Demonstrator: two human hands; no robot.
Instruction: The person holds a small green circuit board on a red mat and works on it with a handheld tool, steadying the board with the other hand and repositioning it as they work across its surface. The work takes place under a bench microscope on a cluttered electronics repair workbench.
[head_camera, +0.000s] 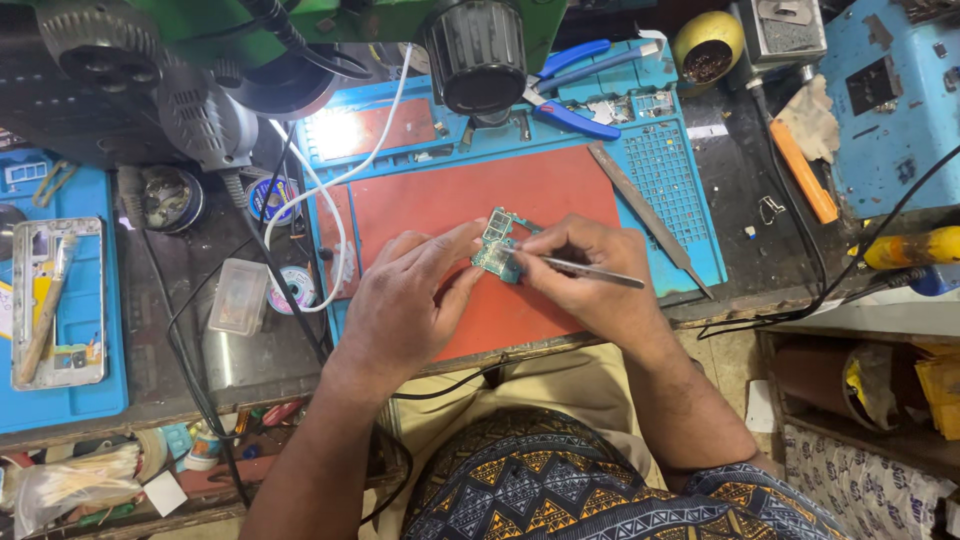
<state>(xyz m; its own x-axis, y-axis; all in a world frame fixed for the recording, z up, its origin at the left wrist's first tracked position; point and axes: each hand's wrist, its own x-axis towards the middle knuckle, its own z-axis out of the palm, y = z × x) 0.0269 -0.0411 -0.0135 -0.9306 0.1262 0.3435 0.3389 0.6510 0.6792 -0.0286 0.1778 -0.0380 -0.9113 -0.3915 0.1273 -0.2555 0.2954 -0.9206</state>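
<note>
On the red work mat (560, 200), the left hand (405, 310) pinches a small green circuit board (495, 245); the right hand (590, 275) pinches metal tweezers (590, 270) touching it.

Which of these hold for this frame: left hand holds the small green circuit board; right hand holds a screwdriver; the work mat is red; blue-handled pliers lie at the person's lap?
1. The left hand holds the small green circuit board. True.
2. The right hand holds a screwdriver. False: thin metal tweezers.
3. The flat rubber work mat is red. True.
4. The blue-handled pliers lie at the lap. False: at the bench's far edge.
</note>
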